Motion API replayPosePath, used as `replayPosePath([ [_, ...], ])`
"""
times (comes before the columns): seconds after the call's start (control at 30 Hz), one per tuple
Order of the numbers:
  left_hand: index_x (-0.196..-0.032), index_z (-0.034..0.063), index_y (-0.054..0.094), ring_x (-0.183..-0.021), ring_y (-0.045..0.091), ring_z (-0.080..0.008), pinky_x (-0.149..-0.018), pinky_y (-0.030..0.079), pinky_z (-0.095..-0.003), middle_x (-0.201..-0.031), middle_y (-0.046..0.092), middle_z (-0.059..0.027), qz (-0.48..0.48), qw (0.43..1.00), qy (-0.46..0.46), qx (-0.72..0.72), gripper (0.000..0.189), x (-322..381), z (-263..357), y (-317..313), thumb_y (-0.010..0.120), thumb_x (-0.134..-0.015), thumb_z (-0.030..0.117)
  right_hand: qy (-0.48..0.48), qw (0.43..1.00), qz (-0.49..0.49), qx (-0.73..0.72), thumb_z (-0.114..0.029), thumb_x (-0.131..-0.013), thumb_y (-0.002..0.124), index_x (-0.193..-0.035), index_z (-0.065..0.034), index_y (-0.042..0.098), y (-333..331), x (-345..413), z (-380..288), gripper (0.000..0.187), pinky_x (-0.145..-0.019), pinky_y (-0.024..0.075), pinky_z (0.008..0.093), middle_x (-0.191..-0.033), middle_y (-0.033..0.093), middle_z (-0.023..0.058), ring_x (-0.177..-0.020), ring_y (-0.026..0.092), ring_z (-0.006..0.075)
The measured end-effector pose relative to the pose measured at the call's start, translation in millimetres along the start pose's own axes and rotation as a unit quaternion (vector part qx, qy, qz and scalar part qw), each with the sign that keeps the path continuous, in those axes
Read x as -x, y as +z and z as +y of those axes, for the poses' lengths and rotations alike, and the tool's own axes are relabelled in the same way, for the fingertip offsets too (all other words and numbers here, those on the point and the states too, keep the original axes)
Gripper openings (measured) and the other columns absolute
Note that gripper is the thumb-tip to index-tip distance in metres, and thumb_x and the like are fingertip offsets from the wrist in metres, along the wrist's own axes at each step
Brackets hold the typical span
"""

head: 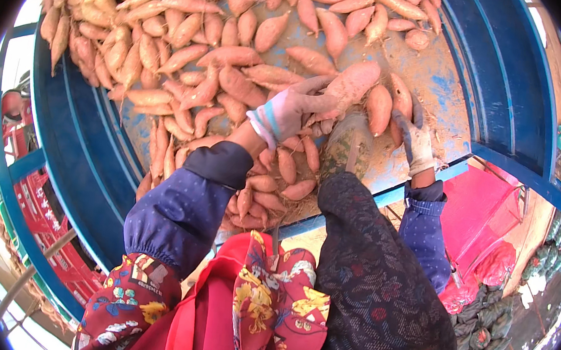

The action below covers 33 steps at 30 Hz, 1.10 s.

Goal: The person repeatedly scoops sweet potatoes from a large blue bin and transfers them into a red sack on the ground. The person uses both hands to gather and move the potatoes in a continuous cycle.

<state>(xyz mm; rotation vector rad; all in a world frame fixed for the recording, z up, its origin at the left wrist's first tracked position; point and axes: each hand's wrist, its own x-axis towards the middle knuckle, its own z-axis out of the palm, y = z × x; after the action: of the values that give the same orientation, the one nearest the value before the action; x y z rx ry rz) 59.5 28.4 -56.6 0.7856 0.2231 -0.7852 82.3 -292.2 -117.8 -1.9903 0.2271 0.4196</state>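
My left hand [299, 107], in a dirty white-and-grey work glove with a blue stripe, grips a large pinkish sweet potato [354, 83] above the truck bed. My right hand [417, 140], gloved as well, has its thumb and fingers around the lower part of a long sweet potato [401, 96]. Just left of that one, another sweet potato [379, 111] hangs or lies close by; I cannot tell whether it is held. Under the hands, a camouflage-patterned shoe [348, 143] rests on the bed. Many loose sweet potatoes [241, 85] lie to the left and beyond.
Blue metal side walls bound the bed at left [79, 130] and right [502, 80]. My knee [353, 207] in dark patterned cloth is raised over its near edge. Pink sheeting [480, 209] lies outside at right. Red crates [49, 213] stand beyond the left wall.
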Motion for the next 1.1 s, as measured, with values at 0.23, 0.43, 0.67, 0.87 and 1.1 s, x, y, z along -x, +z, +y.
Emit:
replayPosePath([
  [0.23,-0.142,-0.0016,0.048,-0.083,0.068,-0.0197,-0.080,0.058,-0.0322,-0.111,0.067,-0.0100,-0.004,0.992,0.075,0.101,0.071,70.1,-26.6,15.8,0.076,-0.090,0.039,-0.102,0.980,0.106,0.133,-0.045,-0.090,0.074,-0.150,-0.0152,0.050,40.2,-0.5,-8.5,0.071,-0.107,0.0459,0.0489,-0.142,0.058,0.0215,-0.135,0.052,0.0451],
  [0.43,-0.154,-0.0025,0.038,-0.090,0.071,-0.0235,-0.077,0.060,-0.0342,-0.110,0.067,-0.0149,-0.036,0.991,0.079,0.105,0.083,104.6,-31.9,18.1,0.073,-0.091,0.039,-0.210,0.882,0.054,0.420,-0.053,-0.075,0.082,-0.137,-0.0214,0.064,69.8,-2.7,-51.3,0.073,-0.107,0.0449,0.0507,-0.133,0.063,0.0163,-0.130,0.052,0.0403],
  [0.67,-0.145,0.0011,0.046,-0.087,0.066,-0.0190,-0.078,0.055,-0.0326,-0.104,0.066,-0.0099,0.083,0.988,0.101,0.076,0.070,117.6,-35.3,10.0,0.077,-0.088,0.031,0.077,0.897,-0.105,-0.423,-0.038,-0.102,0.065,-0.145,-0.0036,0.054,36.3,24.3,-49.2,0.056,-0.106,0.0494,0.0354,-0.141,0.061,0.0081,-0.126,0.061,0.0200],
  [0.87,-0.146,0.0010,0.045,-0.088,0.069,-0.0209,-0.075,0.056,-0.0328,-0.111,0.067,-0.0126,0.041,0.990,0.099,0.091,0.074,100.4,-25.2,11.0,0.076,-0.089,0.037,-0.017,0.751,-0.179,-0.636,-0.059,-0.103,0.053,-0.148,-0.0036,0.051,39.6,42.6,-37.8,0.071,-0.114,0.0446,0.0408,-0.144,0.059,0.0129,-0.132,0.058,0.0262],
  [1.1,-0.147,-0.0005,0.044,-0.090,0.069,-0.0206,-0.080,0.055,-0.0318,-0.114,0.065,-0.0113,0.054,0.998,0.005,-0.007,0.069,91.1,-26.3,22.3,0.072,-0.086,0.015,0.020,0.821,-0.007,-0.571,-0.058,-0.106,0.045,-0.144,-0.0026,0.055,38.8,55.4,-32.5,0.068,-0.114,0.0466,0.0424,-0.142,0.061,0.0144,-0.132,0.059,0.0278],
])
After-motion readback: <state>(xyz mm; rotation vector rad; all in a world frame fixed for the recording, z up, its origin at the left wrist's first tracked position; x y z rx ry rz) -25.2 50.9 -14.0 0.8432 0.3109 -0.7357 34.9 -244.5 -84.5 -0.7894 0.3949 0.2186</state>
